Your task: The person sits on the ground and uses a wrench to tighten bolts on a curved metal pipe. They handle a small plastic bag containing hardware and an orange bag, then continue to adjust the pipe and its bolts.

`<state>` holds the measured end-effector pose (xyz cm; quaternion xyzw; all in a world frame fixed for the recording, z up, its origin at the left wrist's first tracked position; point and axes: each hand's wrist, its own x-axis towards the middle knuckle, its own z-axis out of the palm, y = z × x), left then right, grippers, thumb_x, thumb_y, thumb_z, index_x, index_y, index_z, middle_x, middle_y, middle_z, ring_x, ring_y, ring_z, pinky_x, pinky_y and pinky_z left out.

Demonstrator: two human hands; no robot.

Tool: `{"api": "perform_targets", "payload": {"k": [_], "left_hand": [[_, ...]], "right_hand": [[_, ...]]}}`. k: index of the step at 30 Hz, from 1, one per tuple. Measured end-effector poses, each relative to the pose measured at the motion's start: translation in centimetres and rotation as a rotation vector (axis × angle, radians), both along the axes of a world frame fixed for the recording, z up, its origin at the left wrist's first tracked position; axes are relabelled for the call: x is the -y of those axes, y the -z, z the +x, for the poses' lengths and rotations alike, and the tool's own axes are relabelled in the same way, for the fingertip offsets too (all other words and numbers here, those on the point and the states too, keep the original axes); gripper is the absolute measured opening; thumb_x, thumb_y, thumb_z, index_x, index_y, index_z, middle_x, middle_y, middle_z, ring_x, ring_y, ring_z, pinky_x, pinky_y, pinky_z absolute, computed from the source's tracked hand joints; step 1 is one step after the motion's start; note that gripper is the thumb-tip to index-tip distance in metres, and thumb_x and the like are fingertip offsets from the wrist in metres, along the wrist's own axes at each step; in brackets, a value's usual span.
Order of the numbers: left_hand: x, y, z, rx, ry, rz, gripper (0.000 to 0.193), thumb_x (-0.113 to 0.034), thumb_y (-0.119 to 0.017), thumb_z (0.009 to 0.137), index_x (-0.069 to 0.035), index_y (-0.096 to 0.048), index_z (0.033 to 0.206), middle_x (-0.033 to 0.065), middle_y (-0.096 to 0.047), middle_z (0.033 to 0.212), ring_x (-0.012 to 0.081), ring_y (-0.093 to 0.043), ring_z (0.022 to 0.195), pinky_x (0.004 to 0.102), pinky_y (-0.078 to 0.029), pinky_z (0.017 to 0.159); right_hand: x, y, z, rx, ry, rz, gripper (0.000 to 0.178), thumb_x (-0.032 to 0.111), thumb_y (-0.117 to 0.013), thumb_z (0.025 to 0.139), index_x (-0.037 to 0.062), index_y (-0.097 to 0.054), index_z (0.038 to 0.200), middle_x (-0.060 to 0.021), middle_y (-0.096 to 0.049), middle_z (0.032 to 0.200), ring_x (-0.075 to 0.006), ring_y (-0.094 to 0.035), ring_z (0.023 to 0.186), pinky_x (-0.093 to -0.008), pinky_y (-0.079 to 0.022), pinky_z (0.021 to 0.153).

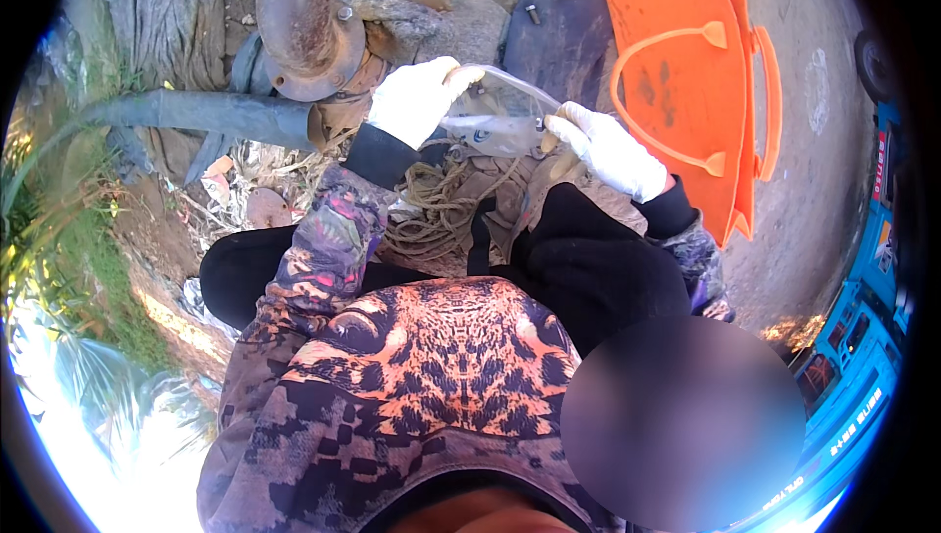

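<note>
The left hand [417, 105] and right hand [613, 153], both white-gloved, each pinch one end of a clear flexible strip [520, 84], which arches between them above littered ground. Tangled rope [431, 205] lies nearer the body; a rusty pipe elbow [297, 9] stands at left. An orange bag [667, 92] rests at right on grey pavement [814, 170], with a blue vehicle [858, 337] beyond.

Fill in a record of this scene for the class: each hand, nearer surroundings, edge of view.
Left hand: white-gloved, gripping a clear curved strip
Right hand: white-gloved, gripping the same strip
Right of hands: orange bag with handles
Near left hand: rusty pipe; tangled rope
Far right edge: blue vehicle
</note>
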<state>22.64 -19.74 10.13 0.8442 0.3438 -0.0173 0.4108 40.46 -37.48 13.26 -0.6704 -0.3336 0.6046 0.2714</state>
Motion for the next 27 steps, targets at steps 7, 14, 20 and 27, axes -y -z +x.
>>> {"api": "perform_targets", "payload": {"k": [7,14,20,27], "left_hand": [[-0.2,1.4,-0.3,0.108,0.123,0.123,0.038,-0.043,-0.051,0.091,-0.008,-0.065,0.096,0.0157,-0.064,0.079,0.0312,-0.063,0.074,0.0372,-0.047,0.066],[0.7,1.7,0.3,0.072,0.08,-0.006,0.041,-0.043,-0.044,0.094,-0.008,-0.064,0.095,0.0154,-0.064,0.077,0.032,-0.063,0.075,0.0381,-0.048,0.068],[0.5,1.8,-0.2,0.098,0.017,-0.035,0.037,-0.04,-0.047,0.093,-0.007,-0.064,0.097,0.0152,-0.064,0.079,0.0327,-0.063,0.077,0.0377,-0.048,0.069],[2.8,1.8,-2.0,0.165,-0.03,0.06,0.027,-0.034,-0.055,0.091,-0.01,-0.065,0.098,0.0149,-0.063,0.079,0.0323,-0.061,0.07,0.0365,-0.048,0.063]], "right_hand": [[-1.0,-1.0,-0.3,0.175,-0.031,0.016,0.037,0.035,-0.046,0.096,0.0005,-0.052,0.105,-0.0152,-0.065,0.086,-0.0254,-0.066,0.065,-0.0356,-0.051,0.061],[-2.7,0.5,-1.3,0.636,-0.343,0.22,0.041,0.043,-0.05,0.092,0.0048,-0.056,0.106,-0.0206,-0.065,0.082,-0.037,-0.063,0.079,-0.0449,-0.048,0.067],[-7.4,1.8,3.4,0.193,0.253,0.151,0.028,0.027,-0.052,0.093,0.002,-0.061,0.101,-0.0099,-0.064,0.07,-0.0161,-0.063,0.06,-0.03,-0.049,0.058],[-12.6,21.2,10.8,0.989,-0.091,0.344,0.025,0.016,-0.05,0.086,0.0115,-0.06,0.109,-0.0184,-0.064,0.099,-0.0396,-0.061,0.095,-0.046,-0.049,0.081]]}}
